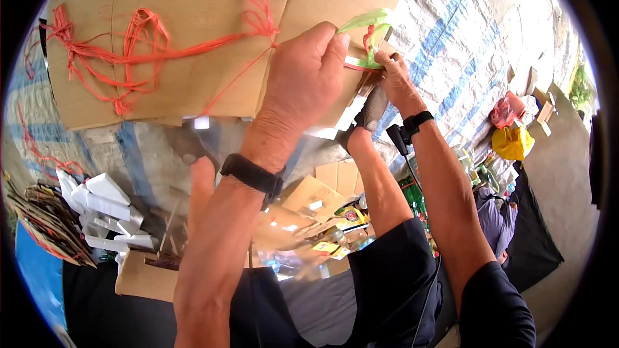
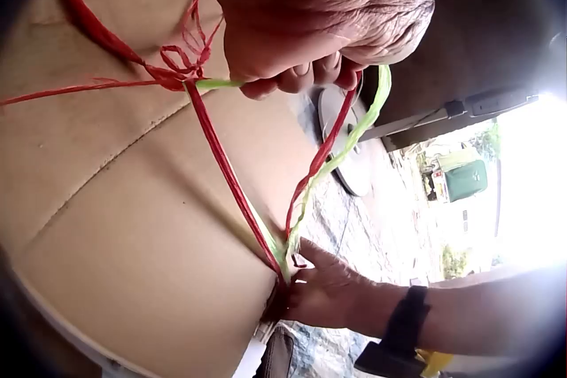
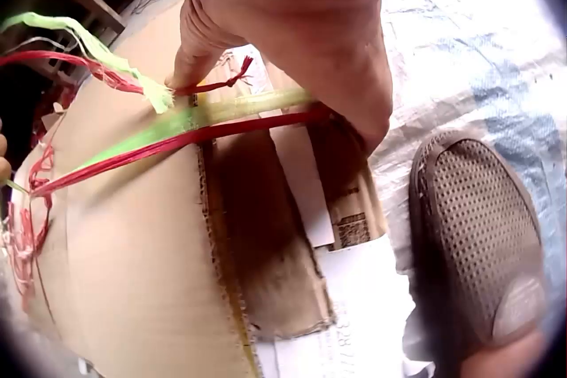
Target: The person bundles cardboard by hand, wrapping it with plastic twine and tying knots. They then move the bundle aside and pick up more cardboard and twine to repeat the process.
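A stack of flattened cardboard (image 1: 213,0) is bound with red twine (image 1: 180,51) and a green strip (image 1: 373,19). The left hand (image 1: 306,74) curls round the red and green strands above the top sheet; in the left wrist view these strands (image 2: 332,161) run taut from its fingers down to the edge. At that edge the right hand (image 1: 400,80) pinches the strands, its thumb and fingers around the binding, as the right wrist view shows with the hand (image 3: 292,32) over the layered cardboard side (image 3: 266,236). Knotted red twine (image 2: 182,68) lies on the top sheet.
A blue-and-white striped tarp (image 1: 445,32) covers the ground. The person's shoe (image 3: 483,236) stands beside the stack. White foam pieces (image 1: 106,206), loose cardboard (image 1: 316,196) and bottles lie near the legs. A yellow bag (image 1: 512,144) and a pink bag (image 1: 507,109) are at the right.
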The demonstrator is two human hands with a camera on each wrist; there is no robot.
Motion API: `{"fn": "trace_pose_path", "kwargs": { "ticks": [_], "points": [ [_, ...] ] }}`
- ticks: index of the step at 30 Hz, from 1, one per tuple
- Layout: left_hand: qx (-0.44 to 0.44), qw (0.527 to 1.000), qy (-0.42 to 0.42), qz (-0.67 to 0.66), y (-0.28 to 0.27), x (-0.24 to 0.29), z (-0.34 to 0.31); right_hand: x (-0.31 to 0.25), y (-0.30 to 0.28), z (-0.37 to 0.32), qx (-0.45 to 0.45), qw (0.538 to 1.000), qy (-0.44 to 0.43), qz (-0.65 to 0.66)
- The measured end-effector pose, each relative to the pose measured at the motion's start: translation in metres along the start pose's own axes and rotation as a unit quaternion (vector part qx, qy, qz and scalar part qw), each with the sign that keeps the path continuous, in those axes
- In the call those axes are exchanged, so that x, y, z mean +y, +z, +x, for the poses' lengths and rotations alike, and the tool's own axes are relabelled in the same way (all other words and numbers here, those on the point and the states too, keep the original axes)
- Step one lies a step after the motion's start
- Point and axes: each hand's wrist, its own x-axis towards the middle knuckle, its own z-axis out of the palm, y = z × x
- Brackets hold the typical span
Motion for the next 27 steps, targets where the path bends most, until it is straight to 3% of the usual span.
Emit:
{"fn": "trace_pose_path", "kwargs": {
  "ticks": [2,11,15,18,21,23,27],
  "points": [
    [0.001,1.0,0.0,-0.01,0.0,0.001,0.0,0.01,-0.002,0.005,0.072,0.997,-0.034,0.008],
    [-0.011,0.998,-0.031,-0.06,-0.002,0.011,-0.003,0.003,0.024,0.001,0.219,0.972,-0.038,-0.077],
    [-0.012,0.998,-0.037,-0.053,0.002,0.01,-0.006,0.015,0.01,0.009,0.203,0.975,-0.065,-0.064],
    [-0.01,1.0,-0.003,0.003,0.007,0.007,-0.008,-0.004,0.021,-0.009,0.087,0.995,-0.049,-0.031],
    [0.004,1.0,-0.003,0.028,0.024,0.004,-0.002,0.007,0.015,0.002,0.124,0.991,-0.039,-0.038],
    [0.033,0.997,0.031,0.055,0.039,-0.007,-0.001,0.017,0.008,0.011,0.114,0.992,-0.05,-0.023],
    [0.038,0.998,0.022,0.04,0.056,-0.019,-0.006,0.026,-0.002,0.021,0.118,0.993,-0.026,-0.014]
  ]
}}
